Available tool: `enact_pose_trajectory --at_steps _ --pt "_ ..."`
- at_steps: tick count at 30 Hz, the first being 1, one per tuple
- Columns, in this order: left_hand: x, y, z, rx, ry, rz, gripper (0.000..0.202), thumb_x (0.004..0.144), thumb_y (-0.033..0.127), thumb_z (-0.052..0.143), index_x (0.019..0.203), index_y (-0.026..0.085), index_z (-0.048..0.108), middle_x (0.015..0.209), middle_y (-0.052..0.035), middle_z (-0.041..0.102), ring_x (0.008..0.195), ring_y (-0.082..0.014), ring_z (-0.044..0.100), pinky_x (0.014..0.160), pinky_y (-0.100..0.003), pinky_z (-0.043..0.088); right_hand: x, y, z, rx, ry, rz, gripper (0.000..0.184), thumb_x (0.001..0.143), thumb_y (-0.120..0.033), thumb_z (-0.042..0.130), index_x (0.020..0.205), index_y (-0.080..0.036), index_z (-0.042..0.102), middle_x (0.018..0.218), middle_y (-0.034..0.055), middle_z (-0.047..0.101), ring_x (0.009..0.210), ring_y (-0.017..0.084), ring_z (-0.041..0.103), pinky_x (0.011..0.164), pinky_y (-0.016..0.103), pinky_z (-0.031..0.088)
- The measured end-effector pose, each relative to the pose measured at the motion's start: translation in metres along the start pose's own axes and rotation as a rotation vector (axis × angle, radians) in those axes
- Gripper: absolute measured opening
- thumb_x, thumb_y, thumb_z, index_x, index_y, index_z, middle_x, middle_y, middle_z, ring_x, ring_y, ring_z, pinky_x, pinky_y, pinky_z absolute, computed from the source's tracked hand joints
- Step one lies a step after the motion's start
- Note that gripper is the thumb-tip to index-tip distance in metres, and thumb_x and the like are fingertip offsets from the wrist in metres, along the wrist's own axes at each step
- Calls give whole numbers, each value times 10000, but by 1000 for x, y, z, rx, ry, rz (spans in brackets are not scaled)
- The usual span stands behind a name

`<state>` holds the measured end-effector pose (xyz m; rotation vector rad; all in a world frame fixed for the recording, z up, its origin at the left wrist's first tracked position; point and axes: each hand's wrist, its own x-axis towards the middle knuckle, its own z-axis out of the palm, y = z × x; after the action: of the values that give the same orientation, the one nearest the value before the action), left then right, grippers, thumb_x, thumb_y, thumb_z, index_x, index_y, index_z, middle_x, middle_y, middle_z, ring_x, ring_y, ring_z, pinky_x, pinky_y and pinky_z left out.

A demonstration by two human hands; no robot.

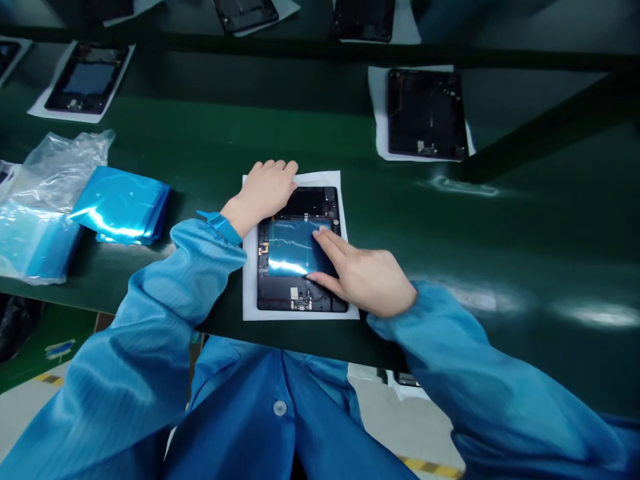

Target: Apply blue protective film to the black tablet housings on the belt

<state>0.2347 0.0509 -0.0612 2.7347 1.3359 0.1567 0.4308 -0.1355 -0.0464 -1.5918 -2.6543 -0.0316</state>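
Observation:
A dark tablet housing point(303, 293) lies on a white sheet point(250, 287) near the table's front edge, its inner parts exposed. Over its middle lies a shiny, slightly wrinkled blue film point(293, 250). My left hand point(267, 190) is curled over the housing's far left corner, its fingertips hidden. My right hand point(367, 273) rests on the film's right side, with index and middle fingers stretched out and the thumb apart near the film's lower edge.
To the left are a stack of blue film sheets point(123, 203) and a clear plastic bag point(63, 167) with more blue film inside. Similar housings on white sheets lie farther back, including one at left point(87, 80) and one at right point(427, 113). A dark bar point(540, 130) slants down at right.

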Motion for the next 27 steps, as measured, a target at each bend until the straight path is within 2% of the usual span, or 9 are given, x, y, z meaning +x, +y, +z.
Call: enact_pose_trajectory --at_steps 3,6,8,11,14,17,22,24,27 --pt "2 -5 -3 29 -51 65 312 1121 230 469 1291 115 704 1235 -191 735 1181 -349 682 1020 -469 492 -35 -12 -8 66 15 -112 608 1130 -539 511 1492 -86 696 1489 212 716 735 250 809 626 384 644" --pt "1 -8 -8 44 -59 142 312 1141 238 447 1234 150 732 1215 -162 734 1150 -316 686 951 -418 480 -62 -13 -7 267 104 -120 438 1124 -427 560 1441 -177 731 1394 159 789 884 255 836 735 367 690" --pt "-1 -9 -14 38 -62 163 309 1149 238 440 1212 154 730 1180 -142 736 1088 -292 697 863 -381 465 -63 -4 1 404 204 105 449 1106 -414 592 1503 -224 683 1392 157 782 878 242 827 751 368 696" --pt "-5 -13 -29 -10 -35 157 304 1165 271 426 1183 167 712 1074 -97 730 919 -251 701 724 -350 414 -45 12 15 606 267 515 673 1032 -552 676 1598 -200 584 1367 191 761 615 177 709 636 375 651" --pt "-6 -25 -49 -70 75 135 300 1170 310 425 1132 191 697 1002 -68 701 867 -236 688 722 -342 427 -19 22 22 962 137 575 648 964 -707 685 1332 -177 750 1021 102 811 572 169 630 587 337 577" --pt "-4 -49 -66 -155 231 87 309 1169 375 434 1143 203 689 1046 -79 703 984 -251 698 846 -356 505 10 28 26 1181 113 549 610 922 -795 648 905 -197 768 770 49 716 678 206 637 615 322 529" --pt "-22 -80 -57 -250 722 -128 497 1146 534 439 1479 176 528 1468 -186 609 1391 -334 574 1180 -505 474 106 66 38 1072 288 634 613 932 -792 608 724 -215 598 695 10 577 703 183 541 656 316 449" --pt "-35 -77 -38 -260 689 -159 481 1150 492 406 1476 152 508 1428 -199 628 1352 -337 593 1169 -520 483 160 91 42 1002 330 704 568 993 -700 595 694 -222 529 676 -4 521 690 168 506 658 312 425" --pt "-52 -66 -5 -245 451 -136 397 1126 434 478 1407 162 550 1335 -189 687 1265 -349 637 1094 -519 524 234 127 43 903 335 804 471 1053 -586 610 779 -204 571 720 -21 544 669 146 510 674 302 454"
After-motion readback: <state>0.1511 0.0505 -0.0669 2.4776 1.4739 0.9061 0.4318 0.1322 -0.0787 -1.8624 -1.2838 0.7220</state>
